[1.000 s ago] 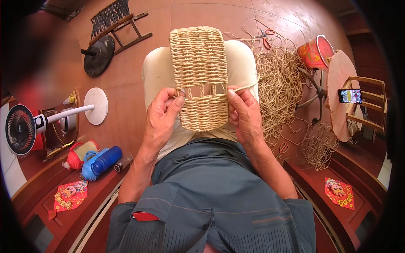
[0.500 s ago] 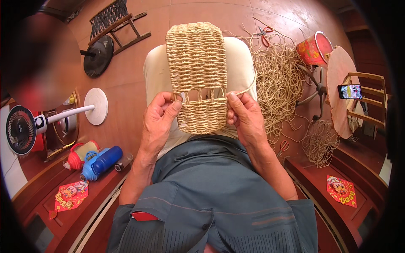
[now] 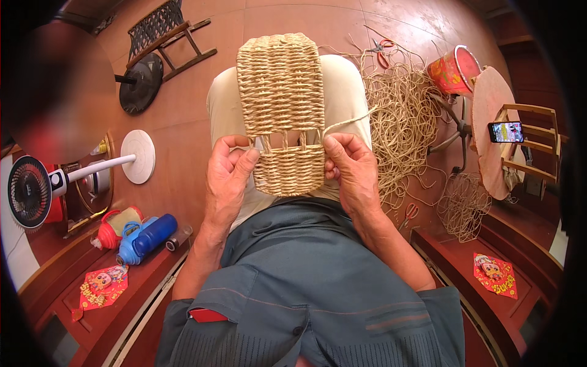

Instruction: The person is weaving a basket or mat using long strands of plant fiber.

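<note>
Pinching the woven panel (image 3: 281, 85) mid-frame, our left hand (image 3: 227, 171) and right hand (image 3: 354, 168) shift it slightly leftward; bare strands (image 3: 285, 140) remain.

The floor (image 3: 189, 147) carries a cord pile (image 3: 400, 122) right of centre, pliers (image 3: 378, 51) at the pile's far end. Scissors (image 3: 409, 213) and a cord bundle (image 3: 463, 210) lie toward the floor's near right corner; the fan (image 3: 98, 167) stands toward the left edge.

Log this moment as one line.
left hand: holding left edge of woven panel; right hand: holding its right edge; loose cord: beside right hand; rope pile: on floor
</note>
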The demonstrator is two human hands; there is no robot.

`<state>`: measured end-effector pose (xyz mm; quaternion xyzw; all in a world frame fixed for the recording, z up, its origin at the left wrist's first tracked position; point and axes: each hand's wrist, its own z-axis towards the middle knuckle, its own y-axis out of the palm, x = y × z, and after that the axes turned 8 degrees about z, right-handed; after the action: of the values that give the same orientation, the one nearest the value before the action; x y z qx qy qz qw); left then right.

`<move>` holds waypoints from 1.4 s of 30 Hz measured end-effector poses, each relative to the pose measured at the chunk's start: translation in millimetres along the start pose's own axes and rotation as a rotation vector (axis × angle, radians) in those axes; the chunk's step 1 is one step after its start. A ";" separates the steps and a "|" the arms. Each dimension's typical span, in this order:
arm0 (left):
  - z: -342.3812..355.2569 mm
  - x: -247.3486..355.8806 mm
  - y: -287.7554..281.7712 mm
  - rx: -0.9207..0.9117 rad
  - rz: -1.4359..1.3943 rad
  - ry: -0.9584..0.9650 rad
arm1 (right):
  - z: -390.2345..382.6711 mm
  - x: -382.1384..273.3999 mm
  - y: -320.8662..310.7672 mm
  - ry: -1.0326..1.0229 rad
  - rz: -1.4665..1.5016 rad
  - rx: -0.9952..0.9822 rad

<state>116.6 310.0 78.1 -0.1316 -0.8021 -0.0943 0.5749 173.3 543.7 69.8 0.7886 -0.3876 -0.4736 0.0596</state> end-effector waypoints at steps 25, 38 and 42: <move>5.2 51.3 46.1 0.088 0.733 0.564 | 1.8 3.4 0.9 -0.046 0.010 -0.028; 15.3 49.3 44.9 0.013 0.804 0.625 | -1.8 11.7 1.7 -0.083 -0.083 -0.079; 23.5 51.9 48.6 -0.024 0.976 0.749 | 2.7 3.8 -3.3 -0.040 -0.128 -0.154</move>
<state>95.2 368.5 119.7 -0.4481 -0.3915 0.1309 0.7930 173.9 544.2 64.1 0.7953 -0.3001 -0.5204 0.0818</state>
